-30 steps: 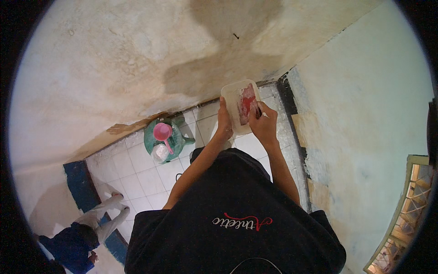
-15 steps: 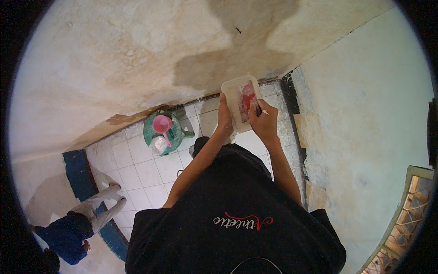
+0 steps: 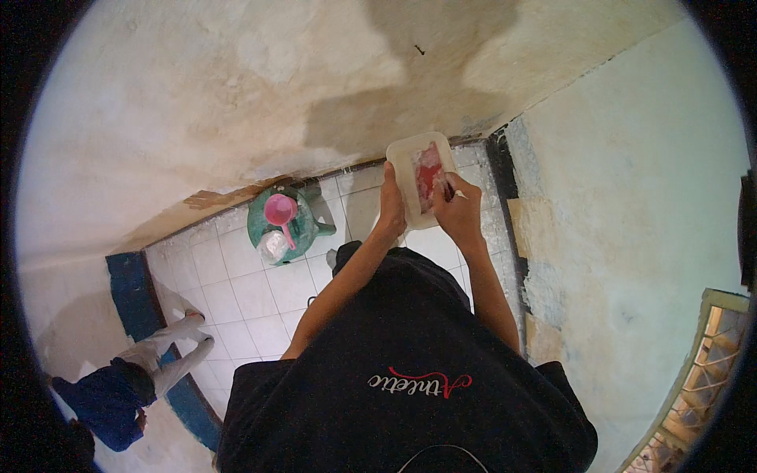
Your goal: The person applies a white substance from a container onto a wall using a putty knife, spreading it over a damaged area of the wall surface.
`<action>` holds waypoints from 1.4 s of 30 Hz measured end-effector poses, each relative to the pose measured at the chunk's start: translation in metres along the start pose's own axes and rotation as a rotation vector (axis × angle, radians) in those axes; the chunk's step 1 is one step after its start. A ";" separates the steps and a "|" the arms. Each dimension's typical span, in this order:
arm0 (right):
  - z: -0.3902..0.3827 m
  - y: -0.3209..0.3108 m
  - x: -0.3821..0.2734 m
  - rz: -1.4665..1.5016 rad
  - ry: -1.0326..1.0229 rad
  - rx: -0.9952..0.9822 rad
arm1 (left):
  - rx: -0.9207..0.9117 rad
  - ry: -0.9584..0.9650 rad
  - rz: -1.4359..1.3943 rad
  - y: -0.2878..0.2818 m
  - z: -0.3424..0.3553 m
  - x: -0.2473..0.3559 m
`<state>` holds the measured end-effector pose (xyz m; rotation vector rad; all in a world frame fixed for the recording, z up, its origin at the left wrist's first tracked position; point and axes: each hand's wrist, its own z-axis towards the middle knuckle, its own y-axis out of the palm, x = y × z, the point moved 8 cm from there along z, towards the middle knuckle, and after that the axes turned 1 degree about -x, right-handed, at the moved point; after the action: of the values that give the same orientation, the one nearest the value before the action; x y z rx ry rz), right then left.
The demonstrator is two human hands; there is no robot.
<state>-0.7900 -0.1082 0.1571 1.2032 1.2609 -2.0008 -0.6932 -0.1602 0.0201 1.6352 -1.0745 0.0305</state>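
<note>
My left hand (image 3: 391, 206) grips the left side of a pale, translucent rectangular plastic tub (image 3: 402, 147), with the thumb side along its wall. Over the tub's right edge, my right hand (image 3: 460, 210) is closed around the dark handle of a putty knife. Its broad red blade (image 3: 428, 174), smeared with whitish paste, lies inside the tub. The fingers hide most of the handle. Both hands are held out in front of me, near the corner of two walls.
A green round stool (image 3: 262, 213) stands left on the tiled floor (image 3: 254, 298), bearing a pink dipper (image 3: 277, 209) and a white bag (image 3: 274, 247). The stained wall (image 3: 236, 94) rises ahead; another wall (image 3: 631, 197) is at right. Another person (image 3: 114, 398) stands lower left.
The tub and both hands have shifted very slightly right in the picture. My grip on the tub and putty knife is the same. The other person has moved a little.
</note>
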 end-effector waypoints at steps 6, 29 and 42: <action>-0.003 0.011 -0.016 -0.027 0.011 -0.066 | -0.019 0.015 -0.045 -0.011 -0.004 0.005; -0.013 0.024 -0.014 0.000 -0.091 0.000 | 0.060 -0.023 -0.046 -0.032 -0.006 0.001; 0.003 0.009 -0.041 -0.257 -0.257 0.002 | 0.126 0.019 -0.018 -0.024 -0.024 0.030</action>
<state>-0.7643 -0.1165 0.1888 0.7833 1.3350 -2.2536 -0.6478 -0.1607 0.0266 1.7542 -1.0607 0.1033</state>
